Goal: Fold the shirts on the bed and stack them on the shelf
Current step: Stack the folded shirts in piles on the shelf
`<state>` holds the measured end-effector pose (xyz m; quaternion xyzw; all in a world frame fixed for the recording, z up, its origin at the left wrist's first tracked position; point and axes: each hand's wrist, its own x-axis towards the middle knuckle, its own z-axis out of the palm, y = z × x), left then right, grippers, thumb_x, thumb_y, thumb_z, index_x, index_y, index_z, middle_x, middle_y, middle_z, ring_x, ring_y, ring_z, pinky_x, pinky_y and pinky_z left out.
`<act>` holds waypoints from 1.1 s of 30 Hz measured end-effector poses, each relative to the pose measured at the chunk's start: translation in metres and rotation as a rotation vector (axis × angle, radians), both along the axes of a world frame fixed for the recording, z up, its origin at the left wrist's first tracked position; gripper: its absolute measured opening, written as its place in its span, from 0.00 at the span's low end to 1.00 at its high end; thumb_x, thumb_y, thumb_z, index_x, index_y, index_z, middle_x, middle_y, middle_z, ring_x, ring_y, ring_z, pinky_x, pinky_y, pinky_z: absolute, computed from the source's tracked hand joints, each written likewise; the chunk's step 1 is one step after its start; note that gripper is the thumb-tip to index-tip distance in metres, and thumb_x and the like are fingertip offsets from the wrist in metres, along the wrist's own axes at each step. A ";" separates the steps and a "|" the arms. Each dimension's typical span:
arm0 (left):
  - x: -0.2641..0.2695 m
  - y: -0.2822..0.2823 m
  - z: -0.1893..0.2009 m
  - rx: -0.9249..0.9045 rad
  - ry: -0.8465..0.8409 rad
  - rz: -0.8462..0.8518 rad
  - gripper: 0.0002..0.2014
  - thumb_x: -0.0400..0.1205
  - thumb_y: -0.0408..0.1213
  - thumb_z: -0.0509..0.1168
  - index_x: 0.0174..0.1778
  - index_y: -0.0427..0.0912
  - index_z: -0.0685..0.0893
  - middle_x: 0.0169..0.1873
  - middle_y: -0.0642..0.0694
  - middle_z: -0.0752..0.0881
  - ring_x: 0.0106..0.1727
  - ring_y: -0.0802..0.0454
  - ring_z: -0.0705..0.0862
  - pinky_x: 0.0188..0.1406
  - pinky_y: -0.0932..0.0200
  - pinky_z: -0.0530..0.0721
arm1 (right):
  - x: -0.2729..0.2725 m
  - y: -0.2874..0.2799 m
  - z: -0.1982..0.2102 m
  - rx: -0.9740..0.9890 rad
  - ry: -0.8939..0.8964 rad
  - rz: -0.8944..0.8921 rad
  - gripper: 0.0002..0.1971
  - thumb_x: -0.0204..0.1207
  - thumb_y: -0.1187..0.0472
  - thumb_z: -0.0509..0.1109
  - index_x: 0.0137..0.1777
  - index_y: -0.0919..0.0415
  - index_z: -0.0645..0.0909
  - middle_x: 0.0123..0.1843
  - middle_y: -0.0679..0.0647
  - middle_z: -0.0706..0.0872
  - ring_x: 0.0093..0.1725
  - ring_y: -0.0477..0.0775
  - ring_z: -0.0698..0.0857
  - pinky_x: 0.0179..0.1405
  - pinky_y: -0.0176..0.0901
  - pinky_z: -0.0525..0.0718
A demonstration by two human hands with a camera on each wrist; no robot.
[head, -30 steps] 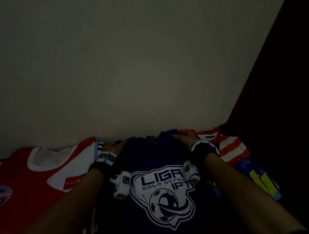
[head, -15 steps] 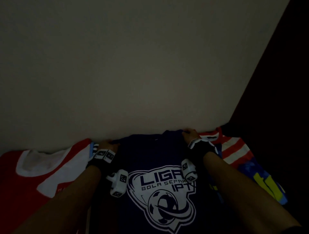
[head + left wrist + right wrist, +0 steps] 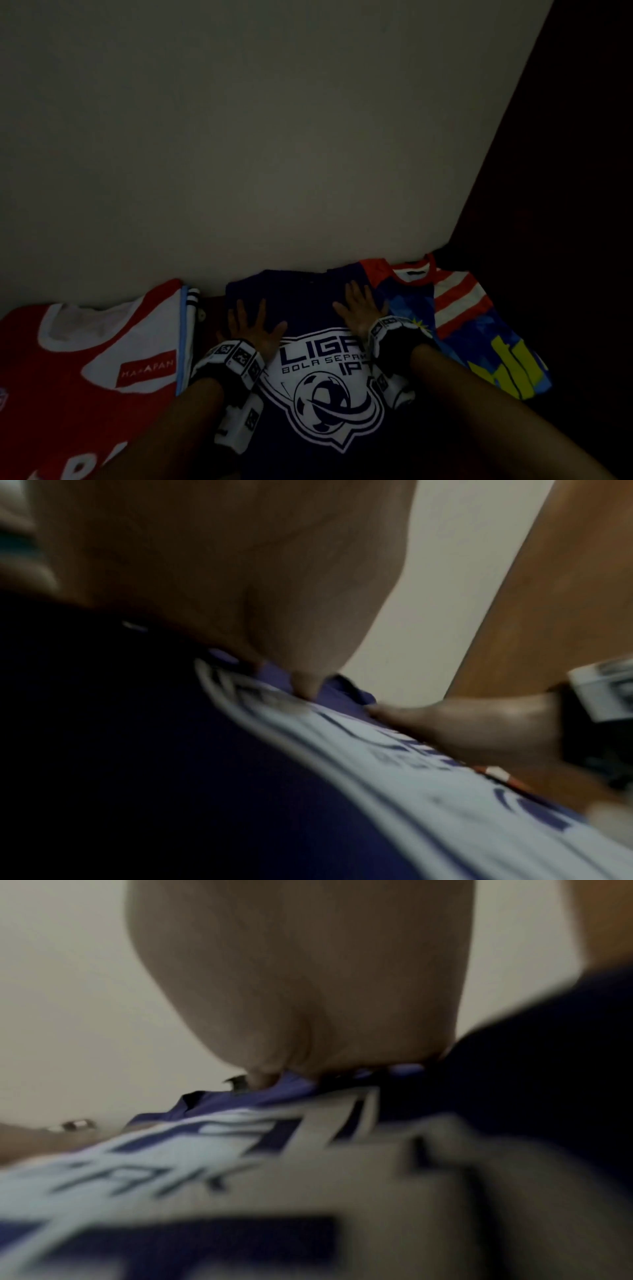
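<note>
Three shirts lay unfolded on the bed, none yet stacked: the left hand (image 3: pixel 251 327) and right hand (image 3: pixel 359 308) pressed, fingers splayed wide, on the middle navy shirt (image 3: pixel 308 428), seemingly smoothing it first.

both hands (image 3: pixel 253 329) lie on the middle shirt (image 3: pixel 308 428), between shirts left (image 3: pixel 85 359) and right (image 3: pixel 479 335).

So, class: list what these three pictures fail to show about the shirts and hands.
- Navy shirt: hem cut off by the head view's bottom edge.
- Red shirt: cut off at the left edge.
- Left hand, right hand: fingers blurred in both wrist views.
- Shelf: in no view.
</note>
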<state>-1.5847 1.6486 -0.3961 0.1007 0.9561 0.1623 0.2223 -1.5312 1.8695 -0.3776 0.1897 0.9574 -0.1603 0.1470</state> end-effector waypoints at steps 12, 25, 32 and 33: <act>0.098 -0.060 0.034 0.592 0.104 0.067 0.37 0.83 0.57 0.61 0.85 0.43 0.59 0.83 0.42 0.63 0.82 0.46 0.64 0.78 0.56 0.64 | 0.096 -0.055 -0.036 0.139 0.151 -0.088 0.38 0.80 0.29 0.38 0.86 0.45 0.40 0.87 0.52 0.37 0.86 0.57 0.39 0.81 0.70 0.40; 0.093 -0.332 0.047 0.192 0.375 0.687 0.24 0.76 0.50 0.70 0.65 0.41 0.84 0.63 0.33 0.83 0.63 0.32 0.82 0.62 0.47 0.81 | 0.079 -0.284 -0.003 -0.525 0.354 0.108 0.20 0.85 0.50 0.60 0.72 0.58 0.75 0.69 0.59 0.78 0.72 0.63 0.75 0.68 0.45 0.73; 0.090 -0.370 0.019 0.329 0.215 0.673 0.27 0.82 0.46 0.69 0.74 0.36 0.75 0.69 0.35 0.80 0.68 0.36 0.80 0.65 0.51 0.78 | 0.064 -0.327 -0.020 -0.359 0.215 -0.036 0.33 0.85 0.57 0.60 0.85 0.65 0.51 0.82 0.63 0.60 0.79 0.67 0.65 0.77 0.52 0.66; 0.088 -0.373 0.019 0.336 0.208 0.667 0.26 0.82 0.45 0.69 0.74 0.36 0.76 0.69 0.35 0.81 0.68 0.37 0.80 0.65 0.51 0.78 | 0.063 -0.332 -0.021 -0.366 0.230 -0.040 0.32 0.84 0.58 0.60 0.84 0.66 0.53 0.80 0.64 0.62 0.77 0.67 0.67 0.75 0.52 0.68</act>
